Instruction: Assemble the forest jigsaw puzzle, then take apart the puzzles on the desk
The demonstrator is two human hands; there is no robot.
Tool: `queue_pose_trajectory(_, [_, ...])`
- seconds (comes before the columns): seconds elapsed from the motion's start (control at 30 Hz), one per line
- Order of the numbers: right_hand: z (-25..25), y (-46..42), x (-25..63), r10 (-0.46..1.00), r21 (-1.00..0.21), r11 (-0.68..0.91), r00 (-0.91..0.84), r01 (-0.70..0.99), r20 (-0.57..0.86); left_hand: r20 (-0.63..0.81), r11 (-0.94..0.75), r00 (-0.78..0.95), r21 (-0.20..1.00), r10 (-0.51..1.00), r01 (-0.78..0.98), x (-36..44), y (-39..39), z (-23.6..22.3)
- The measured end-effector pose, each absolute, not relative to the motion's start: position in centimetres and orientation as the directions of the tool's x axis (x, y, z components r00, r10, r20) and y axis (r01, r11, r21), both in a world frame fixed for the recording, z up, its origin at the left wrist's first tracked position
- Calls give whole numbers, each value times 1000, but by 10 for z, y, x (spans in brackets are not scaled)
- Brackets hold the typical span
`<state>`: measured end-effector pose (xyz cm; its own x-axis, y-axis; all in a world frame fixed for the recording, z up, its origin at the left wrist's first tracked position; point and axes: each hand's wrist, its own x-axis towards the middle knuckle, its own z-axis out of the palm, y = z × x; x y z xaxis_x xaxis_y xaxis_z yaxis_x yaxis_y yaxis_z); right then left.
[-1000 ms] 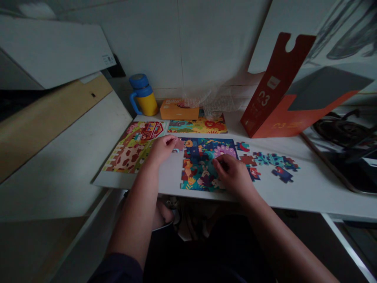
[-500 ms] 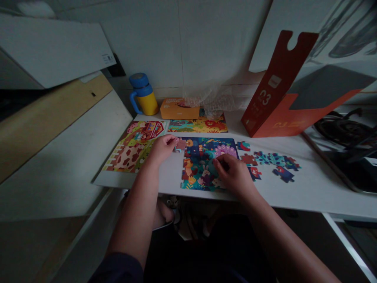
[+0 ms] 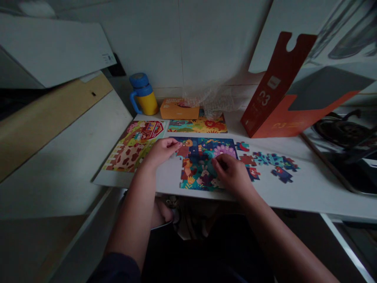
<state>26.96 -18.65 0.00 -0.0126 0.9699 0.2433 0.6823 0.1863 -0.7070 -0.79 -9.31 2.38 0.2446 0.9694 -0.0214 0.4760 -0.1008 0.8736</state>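
Note:
A dark blue jigsaw puzzle [image 3: 203, 169] with animals, among them a rabbit and a purple peacock, lies partly joined on the white tabletop [image 3: 169, 179]. At its upper left edge, my left hand [image 3: 163, 151] pinches a brownish puzzle piece [image 3: 183, 150], which touches or overlaps the joined part. Over the puzzle's right side, my right hand [image 3: 231, 171] is closed with thumb and forefinger together. Whatever those fingers hold, if anything, is hidden. Several loose puzzle pieces [image 3: 269, 158] lie to the right of the puzzle, one [image 3: 282, 174] apart and nearer me.
Left lies a farm picture puzzle [image 3: 129, 153]; behind is a jungle picture puzzle [image 3: 197, 126]. At the back stand a blue-and-yellow flask [image 3: 147, 102], an orange box [image 3: 179, 110] and clear bubble wrap [image 3: 216, 102]. A large red-orange box [image 3: 271, 114] and gas stove [image 3: 347, 153] are right.
My left hand has shifted slightly right, bringing the brownish piece from a small gap up against the puzzle's left edge. My right hand has hardly moved.

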Motion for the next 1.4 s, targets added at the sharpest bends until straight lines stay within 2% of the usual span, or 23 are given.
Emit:
queue_pose_trajectory(0.27, [0,-185,270,969,-706,190,-14,682,248,1,-155,276,830,961,536,-15,-138,22])
queue_pose_trajectory(0.67, [0,-187,270,967,-707,191,-8,682,253,77,-227,235,651,969,724,-27,-143,0])
queue_pose_trajectory(1.0, [2,-187,270,969,-710,193,-17,678,248,150,-242,190,639,970,730,-23,-151,-10])
queue_pose_trajectory(1.23, [1,-187,272,967,-702,201,-25,683,253,217,-293,206,545,954,785,-19,-155,-10])
queue_pose_trajectory(1.4, [1,-189,266,947,-666,263,-54,698,318,278,-402,301,463,912,790,-18,-157,-7])
